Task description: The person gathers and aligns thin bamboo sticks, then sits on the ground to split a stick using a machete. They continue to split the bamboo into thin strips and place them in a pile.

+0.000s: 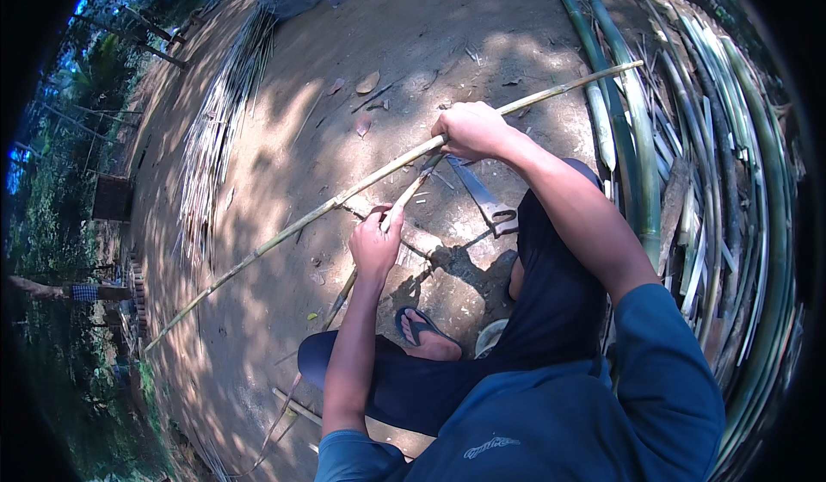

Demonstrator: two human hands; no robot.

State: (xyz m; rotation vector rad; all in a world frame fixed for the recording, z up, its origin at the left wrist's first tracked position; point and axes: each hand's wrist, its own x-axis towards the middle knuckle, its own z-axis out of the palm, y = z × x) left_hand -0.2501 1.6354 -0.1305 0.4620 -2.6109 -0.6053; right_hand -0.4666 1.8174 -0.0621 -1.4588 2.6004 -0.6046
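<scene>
A long pale bamboo pole (pixel 301 222) runs slantwise from lower left to upper right above the dirt ground. My right hand (pixel 469 129) is closed around the pole near its middle. My left hand (pixel 376 243) grips the handle of a knife or chopper (pixel 411 191) whose blade end meets the pole just below my right hand. A thin bamboo strip (pixel 340 297) runs down from under my left hand toward my knee.
A hand saw (pixel 482 196) lies on the dirt by my right knee. Stacked green bamboo poles (pixel 637 138) curve along the right side. A spread of thin bamboo slivers (pixel 215 129) lies at the left. My sandalled foot (pixel 423 331) rests on the ground.
</scene>
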